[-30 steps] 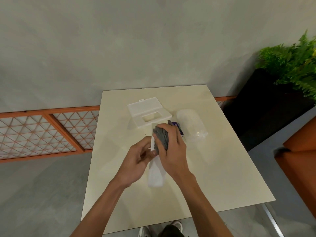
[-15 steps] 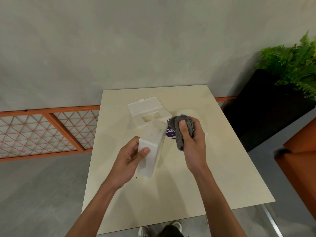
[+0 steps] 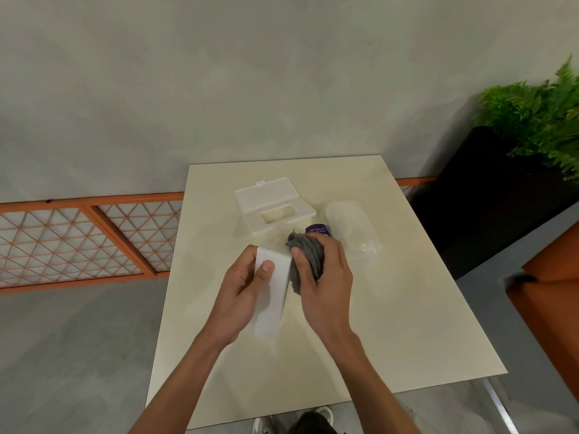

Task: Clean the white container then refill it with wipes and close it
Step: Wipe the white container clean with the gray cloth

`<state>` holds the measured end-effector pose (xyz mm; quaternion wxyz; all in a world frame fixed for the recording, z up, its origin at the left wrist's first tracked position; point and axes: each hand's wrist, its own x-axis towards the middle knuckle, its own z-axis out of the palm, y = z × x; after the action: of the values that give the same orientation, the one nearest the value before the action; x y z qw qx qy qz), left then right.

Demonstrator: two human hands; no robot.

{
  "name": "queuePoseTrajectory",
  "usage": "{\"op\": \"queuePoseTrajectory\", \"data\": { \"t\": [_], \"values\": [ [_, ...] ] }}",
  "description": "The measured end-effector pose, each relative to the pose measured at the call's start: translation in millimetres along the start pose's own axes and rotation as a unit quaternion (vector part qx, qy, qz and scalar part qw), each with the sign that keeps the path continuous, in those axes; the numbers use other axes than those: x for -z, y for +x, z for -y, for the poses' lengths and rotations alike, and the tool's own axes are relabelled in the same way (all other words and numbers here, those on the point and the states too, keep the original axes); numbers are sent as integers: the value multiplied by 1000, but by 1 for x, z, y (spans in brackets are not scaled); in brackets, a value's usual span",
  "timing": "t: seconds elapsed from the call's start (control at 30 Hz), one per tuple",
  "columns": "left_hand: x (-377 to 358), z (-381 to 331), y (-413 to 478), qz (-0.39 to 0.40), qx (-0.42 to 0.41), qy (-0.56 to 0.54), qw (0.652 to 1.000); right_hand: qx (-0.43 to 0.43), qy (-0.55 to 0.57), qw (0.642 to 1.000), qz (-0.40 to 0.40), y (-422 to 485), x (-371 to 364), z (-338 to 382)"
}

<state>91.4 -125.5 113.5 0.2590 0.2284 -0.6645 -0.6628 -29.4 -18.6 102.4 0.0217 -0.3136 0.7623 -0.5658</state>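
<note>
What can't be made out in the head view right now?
Head view:
White container interior: faces away from the camera; the gray cloth and right hand cover it.
Left hand: fingertips behind the container.
Purple label: print too small, lower part behind the cloth.
Clear packet: contents washed out by glare.

Two hands (image 3: 242, 297) (image 3: 327, 286), one white container (image 3: 272, 303), one lid (image 3: 272, 204), one grey cloth (image 3: 308, 255), one wipes pack (image 3: 318, 230), one table (image 3: 391, 308).
</note>
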Motion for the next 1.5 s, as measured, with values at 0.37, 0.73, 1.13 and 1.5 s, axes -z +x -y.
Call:
{"op": "queuePoseTrajectory", "data": {
  "t": [0.37, 0.73, 1.13, 1.5],
  "values": [
    [7, 1, 8, -14, 3, -11, 1000, 38, -7, 999, 6, 13, -9, 3],
    [-3, -8, 14, -113, 15, -74, 991, 59, -2, 998, 0, 9, -15, 7],
    [13, -8, 26, -145, 95, -15, 985, -277, 371, 886, 32, 19, 8, -8],
    [4, -13, 20, -318, 111, -96, 937, -286, 397, 866, 101, 35, 33, -5]
  ]
}}
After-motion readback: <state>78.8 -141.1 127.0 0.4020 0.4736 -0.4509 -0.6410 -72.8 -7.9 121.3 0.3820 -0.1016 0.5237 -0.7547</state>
